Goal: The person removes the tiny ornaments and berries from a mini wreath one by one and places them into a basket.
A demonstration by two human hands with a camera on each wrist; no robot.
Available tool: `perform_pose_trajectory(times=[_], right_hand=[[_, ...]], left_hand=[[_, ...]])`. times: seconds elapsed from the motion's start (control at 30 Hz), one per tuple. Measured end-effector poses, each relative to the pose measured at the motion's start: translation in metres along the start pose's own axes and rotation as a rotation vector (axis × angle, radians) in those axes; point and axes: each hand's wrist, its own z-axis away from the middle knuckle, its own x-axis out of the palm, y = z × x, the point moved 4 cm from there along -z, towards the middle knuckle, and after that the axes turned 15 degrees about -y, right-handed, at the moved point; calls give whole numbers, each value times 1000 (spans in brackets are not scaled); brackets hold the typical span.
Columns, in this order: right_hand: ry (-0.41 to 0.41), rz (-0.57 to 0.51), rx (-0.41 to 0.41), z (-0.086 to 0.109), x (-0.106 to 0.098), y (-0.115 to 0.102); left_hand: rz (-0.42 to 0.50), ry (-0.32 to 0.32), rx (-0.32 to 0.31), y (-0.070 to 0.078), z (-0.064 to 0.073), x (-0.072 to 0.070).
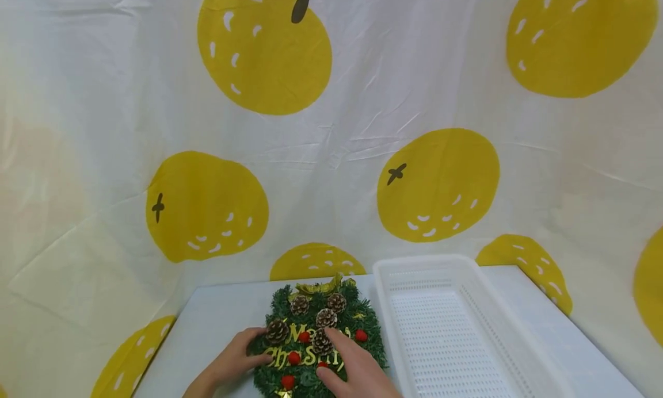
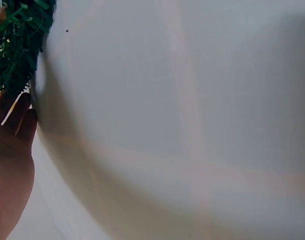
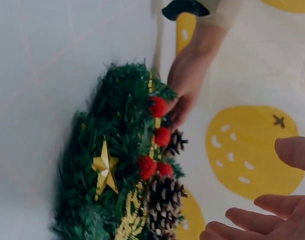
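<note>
A green Christmas wreath [image 1: 370, 320] lies on the white table, bearing several pine cones [image 1: 326, 317], red balls [image 1: 294, 358], gold "Merry Christmas" lettering [image 1: 274, 358] and a gold bow [image 1: 318, 287] at its far end. My left hand [image 1: 235, 355] touches the wreath's left edge beside a pine cone [image 1: 277, 331], fingers loosely extended. In the left wrist view, that hand [image 2: 12, 160] is partly cut off beside the foliage. Over the wreath's right half is my right hand [image 1: 357, 366], near the middle pine cones. In the right wrist view its spread fingers [image 3: 267, 225] hold nothing, and a gold star [image 3: 105, 167] shows.
A long white plastic basket [image 1: 385, 306] with a perforated bottom stands just right of the wreath. Behind the table [image 1: 223, 306] hangs a white curtain [image 1: 336, 127] printed with large yellow fruit.
</note>
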Motion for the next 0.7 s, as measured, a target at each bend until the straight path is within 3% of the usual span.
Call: perform_pose_trajectory(times=[0.2,0.47,0.7], right_hand=[[70,-45,-7,-19,3,0],[135,-28,-53,-51,8,-8],[226,-30,-66,-57,8,1]], left_hand=[[-39,20,46,8,2,-3],[-36,26,20,8,6,-4],[-47,37,37,6,5,-2]])
